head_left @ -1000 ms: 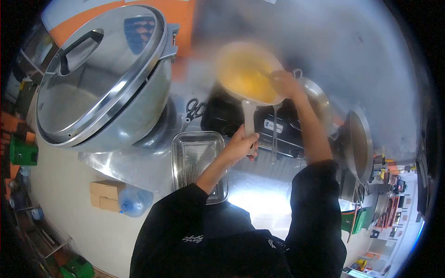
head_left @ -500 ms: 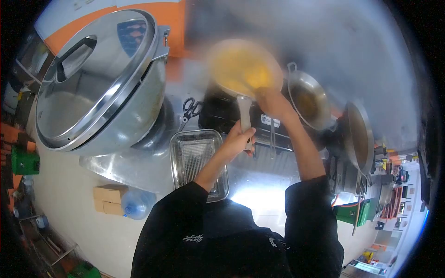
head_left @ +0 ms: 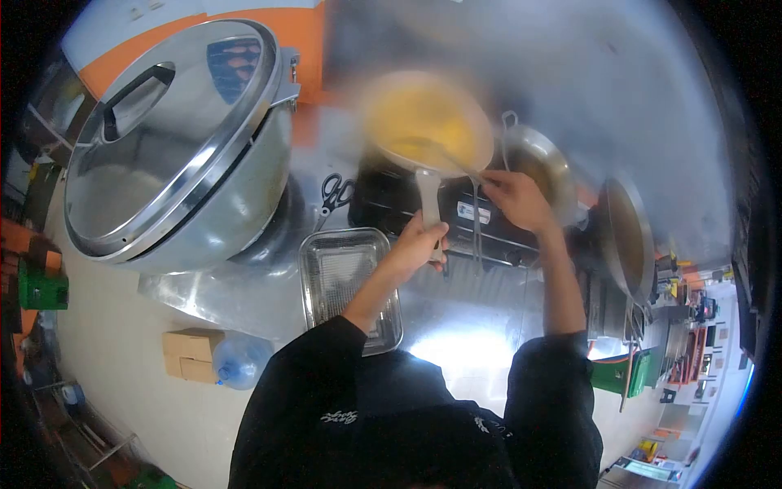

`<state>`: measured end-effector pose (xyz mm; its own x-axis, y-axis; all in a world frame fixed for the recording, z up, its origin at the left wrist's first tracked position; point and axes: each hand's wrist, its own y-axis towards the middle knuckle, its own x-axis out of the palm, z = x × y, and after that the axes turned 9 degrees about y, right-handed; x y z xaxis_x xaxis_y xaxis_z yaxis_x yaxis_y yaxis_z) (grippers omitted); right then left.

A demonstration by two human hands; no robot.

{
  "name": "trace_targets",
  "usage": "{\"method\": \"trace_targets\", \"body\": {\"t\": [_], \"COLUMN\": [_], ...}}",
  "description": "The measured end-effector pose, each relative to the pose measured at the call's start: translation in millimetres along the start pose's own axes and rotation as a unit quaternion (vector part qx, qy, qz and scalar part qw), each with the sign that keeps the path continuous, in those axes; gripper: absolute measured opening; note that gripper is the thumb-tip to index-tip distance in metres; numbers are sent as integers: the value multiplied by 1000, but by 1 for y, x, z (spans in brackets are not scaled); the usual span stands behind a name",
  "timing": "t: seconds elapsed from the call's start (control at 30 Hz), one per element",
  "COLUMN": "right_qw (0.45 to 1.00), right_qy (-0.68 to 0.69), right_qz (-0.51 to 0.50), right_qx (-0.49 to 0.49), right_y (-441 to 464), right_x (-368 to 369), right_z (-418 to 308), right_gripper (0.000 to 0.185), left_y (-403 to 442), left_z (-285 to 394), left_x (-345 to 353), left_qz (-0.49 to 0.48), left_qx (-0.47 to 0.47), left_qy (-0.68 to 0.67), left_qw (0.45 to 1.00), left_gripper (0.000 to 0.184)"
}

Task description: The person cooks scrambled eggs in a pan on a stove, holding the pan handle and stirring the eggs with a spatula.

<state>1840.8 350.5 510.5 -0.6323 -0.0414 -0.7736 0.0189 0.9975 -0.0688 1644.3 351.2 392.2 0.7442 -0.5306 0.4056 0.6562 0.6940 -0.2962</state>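
Note:
A pale frying pan (head_left: 486,134) with a yellow food (head_left: 419,122), perhaps egg, sits over a black gas stove (head_left: 383,191). My left hand (head_left: 419,244) is wrapped round the pan's light handle (head_left: 428,196). In my right hand (head_left: 521,198), at the pan's near right side, is a slim utensil (head_left: 463,165). Its far end dips into the yellow food, and haze blurs its shape, so I cannot tell its kind. A long thin metal utensil (head_left: 478,236) hangs or lies at the stove's front, below my right hand.
A big lidded metal pot (head_left: 204,220) stands on the left. Black-handled scissors (head_left: 332,196) and a wire-mesh metal tray (head_left: 305,277) lie between it and the stove. A steel pan (head_left: 562,159) and a larger wok (head_left: 627,236) are to the right. Steam hangs behind.
My right hand has moved right and slightly toward me, drawing the utensil toward the pan's near right rim. My left hand keeps hold of the handle, almost unmoved.

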Motion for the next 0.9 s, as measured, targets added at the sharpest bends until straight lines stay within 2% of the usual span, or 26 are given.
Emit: {"method": "trace_targets", "body": {"t": [0.13,0.23,0.33,0.43,0.6,0.7,0.83,0.9], "right_qw": [990,982,970,970,965,965,945,952], "right_qy": [122,148,198,178,211,232,295,289], "right_qz": [-4,-33,-79,-107,-82,-67,-29,-24], "right_qx": [64,115,120,127,131,102,140,94], "right_y": [-19,-29,-26,-13,14,31,46,61], "right_x": [-26,-43,-41,-24,21,46,66,77], "right_z": [7,0,4,-7,-15,-12,-36,-33], "right_gripper": [36,35,34,35,29,30,31,32], "left_y": [-2,2,2,-1,-2,0,1,1], "left_z": [4,-4,-4,2,3,1,-2,-1], "left_x": [1,0,0,4,1,0,0,0], "left_qz": [-5,-8,-9,19,2,-7,-5,-5], "left_qx": [-8,6,5,-19,-3,2,4,0], "left_qy": [3,-16,-10,8,23,23,22,23], "left_qw": [1000,1000,1000,1000,1000,1000,1000,1000], "left_gripper": [24,24,23,21,22,24,25,25]}}
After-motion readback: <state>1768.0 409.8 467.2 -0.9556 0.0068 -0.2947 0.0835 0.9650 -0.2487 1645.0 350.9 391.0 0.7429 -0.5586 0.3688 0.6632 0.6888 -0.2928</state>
